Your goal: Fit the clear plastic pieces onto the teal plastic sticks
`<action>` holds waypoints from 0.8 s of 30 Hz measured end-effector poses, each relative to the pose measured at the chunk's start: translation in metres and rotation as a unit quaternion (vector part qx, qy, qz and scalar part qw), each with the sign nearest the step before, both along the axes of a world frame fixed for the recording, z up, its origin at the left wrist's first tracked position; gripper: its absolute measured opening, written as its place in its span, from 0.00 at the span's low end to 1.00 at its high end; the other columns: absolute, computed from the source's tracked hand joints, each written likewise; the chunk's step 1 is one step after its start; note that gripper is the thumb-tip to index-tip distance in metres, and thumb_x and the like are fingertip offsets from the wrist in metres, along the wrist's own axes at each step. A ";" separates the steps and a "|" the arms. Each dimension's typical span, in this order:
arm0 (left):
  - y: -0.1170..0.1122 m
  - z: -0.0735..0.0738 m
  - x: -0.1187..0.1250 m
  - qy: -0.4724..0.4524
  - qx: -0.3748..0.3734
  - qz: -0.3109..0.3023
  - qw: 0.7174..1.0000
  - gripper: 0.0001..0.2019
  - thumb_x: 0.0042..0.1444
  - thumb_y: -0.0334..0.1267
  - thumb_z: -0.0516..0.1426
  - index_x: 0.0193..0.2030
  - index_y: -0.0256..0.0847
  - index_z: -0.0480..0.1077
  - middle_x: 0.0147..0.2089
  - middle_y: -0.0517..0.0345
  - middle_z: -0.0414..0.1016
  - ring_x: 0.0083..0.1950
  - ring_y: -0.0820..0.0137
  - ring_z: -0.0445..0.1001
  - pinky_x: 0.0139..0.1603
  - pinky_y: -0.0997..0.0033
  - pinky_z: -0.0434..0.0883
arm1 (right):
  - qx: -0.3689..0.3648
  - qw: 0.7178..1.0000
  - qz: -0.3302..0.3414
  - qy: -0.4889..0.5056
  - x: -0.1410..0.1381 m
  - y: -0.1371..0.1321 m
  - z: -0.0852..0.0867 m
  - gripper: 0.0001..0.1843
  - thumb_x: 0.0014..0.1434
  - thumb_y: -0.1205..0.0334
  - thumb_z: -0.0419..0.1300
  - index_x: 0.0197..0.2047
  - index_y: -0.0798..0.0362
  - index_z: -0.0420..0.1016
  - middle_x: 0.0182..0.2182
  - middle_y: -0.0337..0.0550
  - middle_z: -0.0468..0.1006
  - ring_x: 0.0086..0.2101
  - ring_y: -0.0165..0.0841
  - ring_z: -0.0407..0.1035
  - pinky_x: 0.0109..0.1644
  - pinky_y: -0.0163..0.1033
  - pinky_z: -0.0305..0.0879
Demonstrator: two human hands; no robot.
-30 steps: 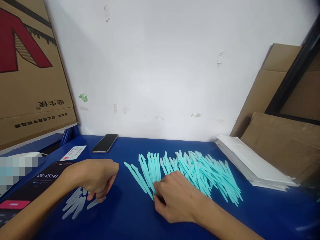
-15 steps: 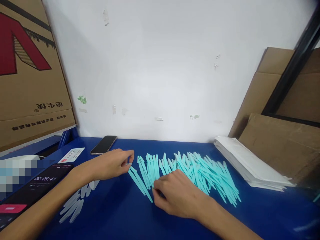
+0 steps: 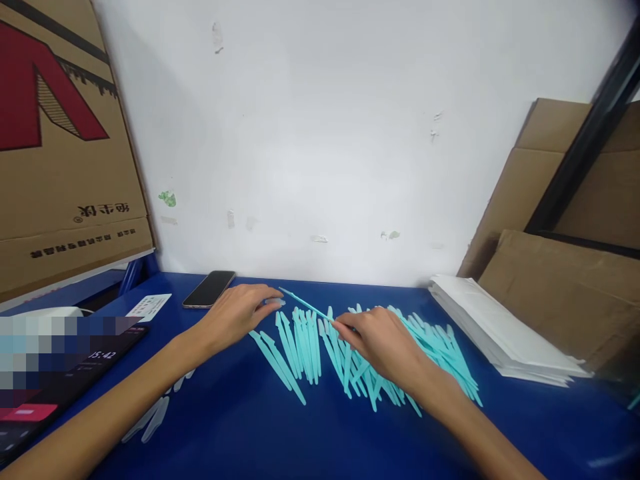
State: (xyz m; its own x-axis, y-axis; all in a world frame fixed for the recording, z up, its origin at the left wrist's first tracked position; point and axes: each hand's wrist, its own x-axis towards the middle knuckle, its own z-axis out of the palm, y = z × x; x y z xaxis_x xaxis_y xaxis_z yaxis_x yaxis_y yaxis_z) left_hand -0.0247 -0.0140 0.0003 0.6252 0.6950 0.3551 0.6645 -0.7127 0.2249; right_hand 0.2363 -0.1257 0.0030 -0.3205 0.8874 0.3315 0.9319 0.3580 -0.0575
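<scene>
A spread of several turquoise plastic sticks point(image 3: 300, 343) lies on the blue table point(image 3: 240, 420). My right hand point(image 3: 383, 343) is raised over the pile, pinching one turquoise stick point(image 3: 306, 305) that points up and left. My left hand point(image 3: 240, 313) reaches in from the left, its fingertips closed on a small clear cap point(image 3: 275, 302) just beside the stick's tip. Several clear caps point(image 3: 153, 417) lie by my left forearm.
A dark phone point(image 3: 209, 288) and a white card point(image 3: 148, 307) lie at the back left. A tablet with a timer point(image 3: 60, 383) sits at the left edge. A stack of white bags point(image 3: 500, 330) and cardboard sheets point(image 3: 560, 287) stand at right; a large carton point(image 3: 60, 140) at left.
My right hand has lifted off the table with one turquoise stick pinched. My left hand moved from the clear caps up and right to the stick's tip, carrying a cap.
</scene>
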 end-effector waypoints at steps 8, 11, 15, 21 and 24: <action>-0.003 0.000 0.005 -0.116 -0.090 0.031 0.989 0.23 0.64 0.54 0.51 0.52 0.40 0.76 0.33 0.53 0.82 0.30 0.64 0.77 0.31 0.69 0.71 | 0.017 0.995 0.018 0.101 0.009 0.002 -0.002 0.16 0.71 0.56 0.50 0.44 0.49 0.79 0.28 0.39 0.80 0.24 0.30 0.70 0.28 0.35 0.57; 0.001 0.002 0.003 -0.170 -0.148 0.039 0.973 0.22 0.62 0.54 0.53 0.51 0.39 0.75 0.29 0.54 0.80 0.29 0.65 0.77 0.30 0.70 0.71 | 0.051 0.991 -0.010 0.127 0.012 0.001 0.003 0.18 0.71 0.55 0.48 0.44 0.49 0.79 0.31 0.41 0.81 0.27 0.31 0.72 0.30 0.35 0.59; 0.006 0.005 0.001 -0.265 -0.231 -0.003 0.936 0.21 0.61 0.52 0.56 0.51 0.37 0.73 0.44 0.49 0.80 0.29 0.70 0.76 0.28 0.72 0.72 | 0.069 0.988 -0.042 0.130 0.014 0.000 0.007 0.20 0.71 0.54 0.46 0.42 0.50 0.78 0.31 0.42 0.80 0.27 0.32 0.72 0.29 0.36 0.59; 0.003 0.009 0.000 -0.275 -0.263 -0.024 0.924 0.20 0.61 0.51 0.56 0.51 0.38 0.73 0.46 0.48 0.79 0.30 0.72 0.74 0.26 0.75 0.69 | 0.065 0.988 -0.053 0.126 0.013 0.001 0.004 0.18 0.71 0.54 0.47 0.42 0.49 0.78 0.31 0.40 0.80 0.27 0.33 0.72 0.30 0.35 0.57; -0.001 0.012 0.000 -0.258 -0.267 -0.034 0.928 0.19 0.62 0.51 0.56 0.51 0.39 0.73 0.43 0.50 0.79 0.30 0.72 0.74 0.24 0.76 0.68 | 0.068 0.988 -0.056 0.125 0.013 0.002 0.003 0.18 0.71 0.55 0.47 0.43 0.49 0.78 0.31 0.41 0.80 0.28 0.33 0.72 0.30 0.35 0.58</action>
